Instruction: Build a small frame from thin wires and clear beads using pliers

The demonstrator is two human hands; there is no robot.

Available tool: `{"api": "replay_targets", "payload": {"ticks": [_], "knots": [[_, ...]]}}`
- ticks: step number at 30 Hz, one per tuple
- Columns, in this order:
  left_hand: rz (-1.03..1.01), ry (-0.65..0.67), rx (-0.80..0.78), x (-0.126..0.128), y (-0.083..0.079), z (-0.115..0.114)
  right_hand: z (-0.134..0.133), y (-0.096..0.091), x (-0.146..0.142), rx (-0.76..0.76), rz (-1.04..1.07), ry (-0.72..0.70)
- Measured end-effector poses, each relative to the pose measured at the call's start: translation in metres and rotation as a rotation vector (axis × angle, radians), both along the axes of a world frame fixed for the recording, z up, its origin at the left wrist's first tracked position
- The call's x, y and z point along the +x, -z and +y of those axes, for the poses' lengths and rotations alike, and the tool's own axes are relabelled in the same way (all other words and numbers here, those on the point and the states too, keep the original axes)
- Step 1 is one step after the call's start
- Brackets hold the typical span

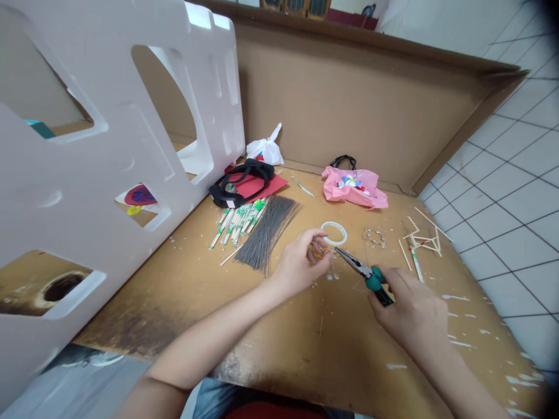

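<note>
My right hand grips long-nose pliers by their green handles. Their slim metal jaws point up and left, and the tips come right up to my left fingertips. My left hand is closed in a pinch on a thin yellowish wire piece, mostly hidden by the fingers. Just beyond that hand lies a roll of clear tape. Small clear beads rest on the table below the fingertips. Right of the tape is a loop of beaded wire.
On the wooden table lie a bundle of grey wires, wrapped chopsticks, a black headband-like device, a pink bag and a thin stick frame. A white plastic panel stands left; a cardboard wall rises behind.
</note>
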State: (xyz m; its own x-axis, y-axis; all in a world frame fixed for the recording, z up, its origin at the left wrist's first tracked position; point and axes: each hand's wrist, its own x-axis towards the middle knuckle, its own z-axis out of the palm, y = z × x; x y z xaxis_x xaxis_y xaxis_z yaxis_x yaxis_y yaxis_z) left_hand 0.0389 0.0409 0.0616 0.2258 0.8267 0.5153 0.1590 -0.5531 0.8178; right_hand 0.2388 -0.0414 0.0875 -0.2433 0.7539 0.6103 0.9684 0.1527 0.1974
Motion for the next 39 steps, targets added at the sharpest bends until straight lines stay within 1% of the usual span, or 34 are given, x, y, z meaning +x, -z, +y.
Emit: {"api": "replay_targets", "payload": {"ticks": [2, 3, 6, 8, 13, 19, 22, 26, 28, 30, 32, 34, 36, 39], "knots": [[-0.034, 0.021, -0.071, 0.000, -0.001, -0.001, -0.001, 0.002, -0.001, -0.004, 0.028, 0.015], [-0.046, 0.032, -0.076, 0.000, -0.002, -0.002, 0.000, 0.004, -0.001, -0.006, 0.036, 0.025], [-0.072, 0.023, -0.051, 0.000, -0.002, -0.002, 0.001, 0.008, -0.003, -0.013, 0.044, 0.067], [-0.071, 0.012, -0.062, 0.001, -0.002, -0.002, 0.002, 0.009, -0.003, -0.010, 0.037, 0.082], [-0.059, -0.011, -0.077, 0.001, -0.001, 0.001, 0.002, 0.007, -0.003, -0.013, 0.035, 0.075], [-0.012, -0.058, -0.018, -0.001, -0.003, 0.003, 0.001, 0.007, -0.003, -0.011, 0.004, 0.075], [0.000, -0.062, 0.011, -0.001, -0.003, 0.003, -0.001, 0.008, -0.001, -0.021, 0.017, 0.025], [-0.004, -0.059, -0.007, -0.003, -0.003, 0.005, -0.007, 0.011, 0.006, -0.060, 0.106, -0.174], [-0.049, -0.017, -0.045, -0.004, -0.003, 0.007, -0.009, 0.014, 0.012, -0.064, 0.173, -0.243], [-0.134, 0.066, -0.118, -0.004, -0.003, 0.009, -0.011, 0.018, 0.018, -0.062, 0.206, -0.255], [-0.227, 0.157, -0.227, -0.004, -0.002, 0.010, -0.011, 0.020, 0.021, -0.056, 0.191, -0.226], [-0.304, 0.218, -0.339, -0.003, -0.001, 0.012, -0.010, 0.019, 0.021, -0.048, 0.154, -0.179], [-0.349, 0.250, -0.422, -0.002, -0.002, 0.013, -0.009, 0.014, 0.018, -0.039, 0.106, -0.135], [-0.372, 0.266, -0.477, -0.002, -0.003, 0.014, -0.005, 0.004, 0.009, -0.014, 0.025, -0.077]]}}
